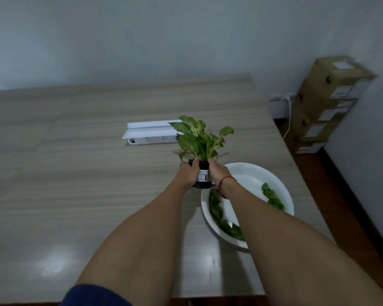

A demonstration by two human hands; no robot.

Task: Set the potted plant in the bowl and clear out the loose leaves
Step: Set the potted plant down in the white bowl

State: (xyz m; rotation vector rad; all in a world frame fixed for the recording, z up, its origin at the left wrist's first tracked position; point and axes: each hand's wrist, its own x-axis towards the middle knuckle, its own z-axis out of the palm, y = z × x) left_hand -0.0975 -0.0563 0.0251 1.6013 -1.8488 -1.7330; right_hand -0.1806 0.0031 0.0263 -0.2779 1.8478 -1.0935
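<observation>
**Pot held beside the bowl, leaves waiting inside**

You had the potted plant (202, 173) clamped between your left hand (188, 174) and right hand (217, 172), fingers wrapped around its dark pot, just off the bowl (283, 195) at its far-left rim. It looked light and stiff below, with floppy, fragile stems above, so gripping the pot was wise. Loose leaves (272, 196) lay in the bowl; a power strip (153, 139) sat beyond it.

Table (75, 173) pale wood-grain laminate, smooth with glossy glare near; bowl (283, 191) white, glossy, plastic-looking; pot (203, 175) black, smooth, paper label; power strip (153, 140) white plastic; far-right boxes (332, 89) matt brown cardboard
</observation>
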